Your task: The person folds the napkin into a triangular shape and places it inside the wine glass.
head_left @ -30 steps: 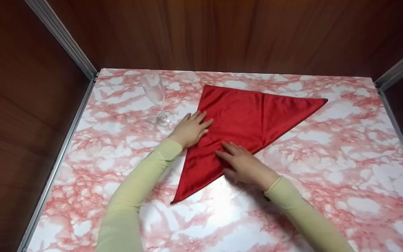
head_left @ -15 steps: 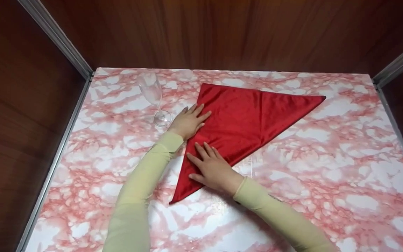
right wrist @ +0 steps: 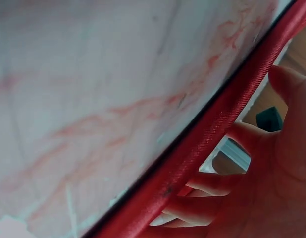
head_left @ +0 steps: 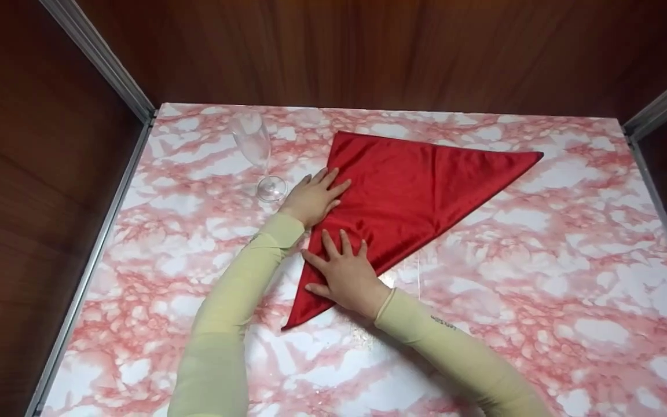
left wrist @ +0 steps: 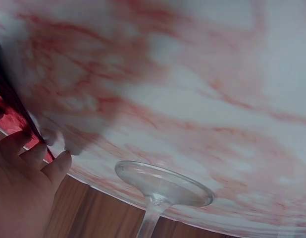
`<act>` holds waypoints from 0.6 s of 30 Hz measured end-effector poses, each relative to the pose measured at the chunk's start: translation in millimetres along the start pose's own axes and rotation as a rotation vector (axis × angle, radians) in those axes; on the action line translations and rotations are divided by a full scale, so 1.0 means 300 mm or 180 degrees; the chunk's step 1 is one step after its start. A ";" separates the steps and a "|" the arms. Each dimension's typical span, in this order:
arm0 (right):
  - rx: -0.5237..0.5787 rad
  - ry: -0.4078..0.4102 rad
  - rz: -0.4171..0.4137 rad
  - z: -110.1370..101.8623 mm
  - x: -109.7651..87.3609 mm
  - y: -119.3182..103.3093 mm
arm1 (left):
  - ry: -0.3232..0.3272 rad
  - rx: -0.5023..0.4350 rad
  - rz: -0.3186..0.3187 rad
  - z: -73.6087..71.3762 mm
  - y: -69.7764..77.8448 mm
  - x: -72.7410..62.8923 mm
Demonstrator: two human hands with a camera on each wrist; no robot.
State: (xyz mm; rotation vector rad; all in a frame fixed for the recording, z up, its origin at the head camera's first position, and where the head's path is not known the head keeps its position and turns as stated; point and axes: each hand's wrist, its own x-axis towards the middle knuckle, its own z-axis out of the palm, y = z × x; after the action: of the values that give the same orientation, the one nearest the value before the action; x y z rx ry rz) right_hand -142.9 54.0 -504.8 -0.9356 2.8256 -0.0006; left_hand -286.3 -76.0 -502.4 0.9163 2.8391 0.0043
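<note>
A red satin napkin (head_left: 391, 191), folded into a triangle, lies flat on the marbled table. My left hand (head_left: 312, 200) rests on its left edge with the fingers spread. Lower down, my right hand (head_left: 348, 275) presses on the lower left part of the cloth, fingers splayed and straight. The right wrist view shows the napkin's folded edge (right wrist: 197, 144) running past the right fingers. To the left of my left hand stands a clear stemmed glass (head_left: 256, 150); its round foot (left wrist: 163, 183) shows large in the left wrist view, apart from the hand.
The red-and-white marbled table (head_left: 542, 278) spreads around the cloth. A dark wooden panel (head_left: 380, 58) rises behind it, with another wooden panel (head_left: 32, 174) on the left. Metal frame strips (head_left: 102, 58) run along the corners.
My right hand has slid left along the napkin's lower part and spread its fingers flat. My left hand stays at the left edge; the napkin and glass look unmoved.
</note>
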 end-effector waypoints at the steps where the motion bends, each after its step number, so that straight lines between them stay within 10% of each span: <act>1: -0.0001 -0.0013 0.0010 -0.002 0.000 0.002 | -0.0003 -0.0010 0.0001 -0.001 -0.001 0.001; 18: 0.0106 -0.0045 -0.0026 -0.004 -0.009 0.017 | -0.0105 -0.0019 -0.0084 0.009 -0.015 0.025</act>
State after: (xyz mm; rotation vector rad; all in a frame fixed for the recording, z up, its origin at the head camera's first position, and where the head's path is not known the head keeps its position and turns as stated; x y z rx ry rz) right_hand -144.0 59.6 -503.5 -0.9362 2.8000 -0.0417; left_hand -294.7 -75.4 -506.6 0.8694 2.8190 -0.0055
